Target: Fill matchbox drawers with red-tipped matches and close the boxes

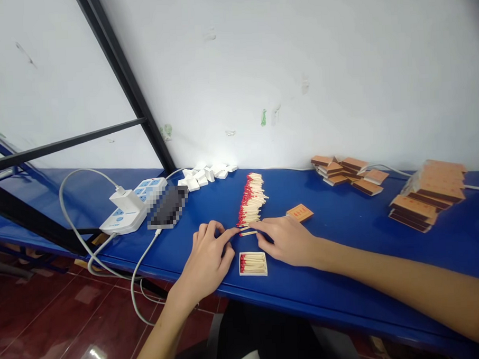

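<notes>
A long row of red-tipped matches lies on the blue table. My left hand and my right hand meet at the row's near end, forefingers and thumbs pinching a few matches between them. Just in front of both hands sits a small white matchbox tray filled with matches. An orange matchbox sleeve lies flat right behind my right hand.
White empty trays cluster by the wall. Orange matchboxes are piled at the back and stacked at the right. A white power strip with charger, a phone and cables sit left. A black metal frame stands at left.
</notes>
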Action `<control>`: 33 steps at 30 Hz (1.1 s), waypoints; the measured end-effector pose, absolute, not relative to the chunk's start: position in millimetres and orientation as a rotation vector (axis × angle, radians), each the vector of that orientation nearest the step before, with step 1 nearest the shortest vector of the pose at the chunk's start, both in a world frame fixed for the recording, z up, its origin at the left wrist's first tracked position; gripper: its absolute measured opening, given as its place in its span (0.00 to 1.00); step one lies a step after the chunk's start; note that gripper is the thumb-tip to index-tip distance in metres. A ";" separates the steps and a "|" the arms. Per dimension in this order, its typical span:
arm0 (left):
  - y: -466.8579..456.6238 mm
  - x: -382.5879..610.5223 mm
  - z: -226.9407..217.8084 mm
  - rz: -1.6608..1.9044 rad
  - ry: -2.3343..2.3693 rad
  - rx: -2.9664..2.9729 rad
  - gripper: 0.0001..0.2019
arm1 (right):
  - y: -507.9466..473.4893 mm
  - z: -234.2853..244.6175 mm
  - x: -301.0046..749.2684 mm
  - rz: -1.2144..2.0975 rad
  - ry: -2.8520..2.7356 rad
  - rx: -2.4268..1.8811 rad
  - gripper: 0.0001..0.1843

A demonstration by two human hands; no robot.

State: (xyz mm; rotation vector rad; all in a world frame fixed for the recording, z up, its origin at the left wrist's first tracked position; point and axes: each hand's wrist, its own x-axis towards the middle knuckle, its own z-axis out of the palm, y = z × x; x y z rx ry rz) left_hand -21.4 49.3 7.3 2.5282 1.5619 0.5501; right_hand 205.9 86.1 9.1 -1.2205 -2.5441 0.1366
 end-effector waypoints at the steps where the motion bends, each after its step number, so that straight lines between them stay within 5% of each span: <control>1: 49.2 -21.6 7.2 0.551 1.561 2.525 0.20 | 85.8 9.4 205.8 0.136 -2.547 -1.230 0.17; 33: 51.4 -24.2 6.0 0.592 1.509 2.491 0.21 | 86.1 2.4 208.3 0.157 -2.471 -1.097 0.16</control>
